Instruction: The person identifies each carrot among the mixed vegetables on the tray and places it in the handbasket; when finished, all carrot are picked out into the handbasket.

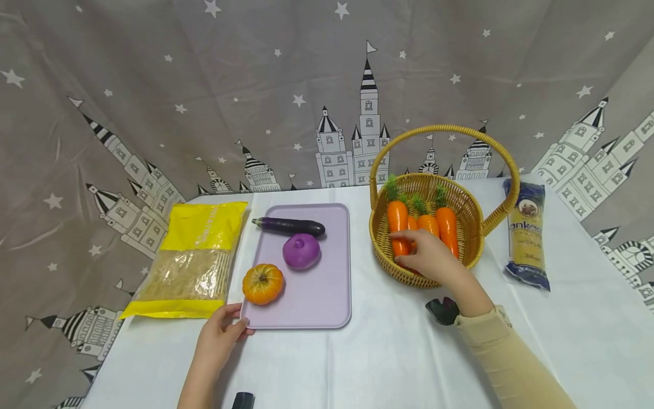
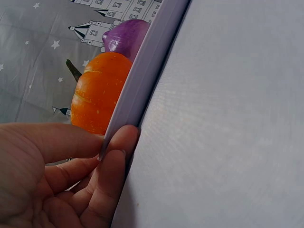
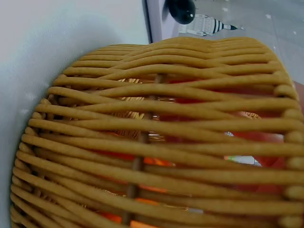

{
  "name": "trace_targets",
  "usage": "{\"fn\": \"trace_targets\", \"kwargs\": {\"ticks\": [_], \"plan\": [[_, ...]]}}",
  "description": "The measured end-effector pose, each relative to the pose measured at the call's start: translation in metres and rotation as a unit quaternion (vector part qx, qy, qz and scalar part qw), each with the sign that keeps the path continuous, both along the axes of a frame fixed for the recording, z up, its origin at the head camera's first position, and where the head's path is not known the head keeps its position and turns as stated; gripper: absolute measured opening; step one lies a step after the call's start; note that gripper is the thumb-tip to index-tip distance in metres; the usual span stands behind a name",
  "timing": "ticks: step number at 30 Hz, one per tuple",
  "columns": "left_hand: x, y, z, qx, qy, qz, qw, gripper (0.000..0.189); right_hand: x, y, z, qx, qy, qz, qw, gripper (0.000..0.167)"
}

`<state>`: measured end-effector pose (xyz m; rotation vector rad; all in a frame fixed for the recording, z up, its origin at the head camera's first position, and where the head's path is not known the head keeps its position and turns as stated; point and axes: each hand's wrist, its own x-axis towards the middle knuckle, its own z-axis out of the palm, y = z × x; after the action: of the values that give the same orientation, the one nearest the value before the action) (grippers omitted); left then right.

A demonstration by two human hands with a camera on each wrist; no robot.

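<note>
In the head view my left hand (image 1: 221, 335) pinches the near left corner of a pale purple tray (image 1: 319, 301). The left wrist view shows its thumb and fingers on either side of the rim. On the tray lie an eggplant (image 1: 291, 226), a purple onion (image 1: 301, 251) and a small orange pumpkin (image 1: 263, 284). My right hand (image 1: 429, 254) reaches over the near rim of a wicker basket (image 1: 472, 227), thumb and fingers around the lower part of the leftmost carrot (image 1: 397, 216). Several other carrots lie beside it, partly hidden by the hand.
Left of the tray lies a yellow bag (image 1: 186, 261) with a clear window. A blue and yellow packet (image 1: 527, 233) lies right of the basket. The basket's tall handle (image 1: 449, 129) arches over it. A patterned grey curtain (image 1: 245, 74) hangs behind the white-covered table (image 1: 378, 352).
</note>
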<state>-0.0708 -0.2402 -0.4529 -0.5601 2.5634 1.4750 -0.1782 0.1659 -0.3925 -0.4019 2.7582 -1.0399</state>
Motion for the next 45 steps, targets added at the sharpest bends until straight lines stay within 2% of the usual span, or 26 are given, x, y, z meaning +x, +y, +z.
{"fn": "trace_targets", "kwargs": {"ticks": [14, 20, 28, 45], "plan": [[0.0, 0.0, 0.001, 0.001, 0.0, 0.003, 1.0, 0.042, -0.004, -0.014, -0.002, 0.082, 0.009, -0.001, 0.9965, 0.044], [0.001, 0.0, 0.001, 0.003, 0.002, 0.003, 1.0, 0.043, -0.007, -0.017, -0.002, 0.114, -0.008, 0.005, 0.9935, 0.04], [0.001, -0.001, -0.001, 0.002, 0.008, 0.0, 1.0, 0.042, -0.008, -0.018, -0.003, 0.12, -0.036, -0.002, 0.992, 0.041], [-0.001, -0.001, -0.002, 0.006, 0.004, -0.001, 1.0, 0.043, -0.01, -0.015, -0.006, 0.12, -0.039, 0.005, 0.992, 0.035]]}}
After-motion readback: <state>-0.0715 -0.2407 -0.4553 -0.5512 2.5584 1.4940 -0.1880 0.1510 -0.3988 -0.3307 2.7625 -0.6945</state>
